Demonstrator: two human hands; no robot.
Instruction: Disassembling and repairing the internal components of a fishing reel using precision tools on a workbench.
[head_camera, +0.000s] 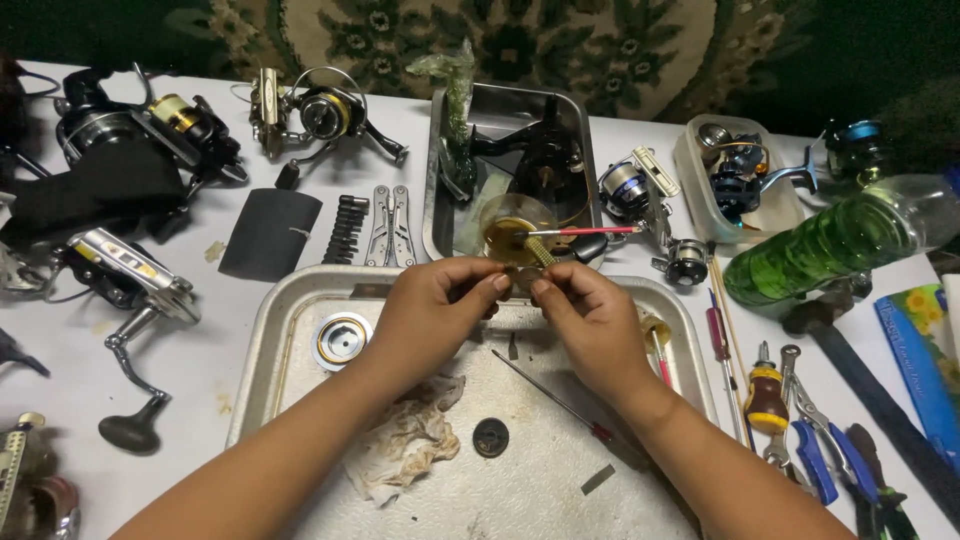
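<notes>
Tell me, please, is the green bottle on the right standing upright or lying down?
Lying down: the green bottle rests on its side on the white table, its length running diagonally from lower left to upper right.

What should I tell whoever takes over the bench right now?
Left hand and right hand pinch a small brass gear together above the tray. In the tray: a spool, a rag, a dark disc and a thin screwdriver. The stripped reel body sits in the pan behind. The reel is apart; its parts are not yet refitted.
</notes>
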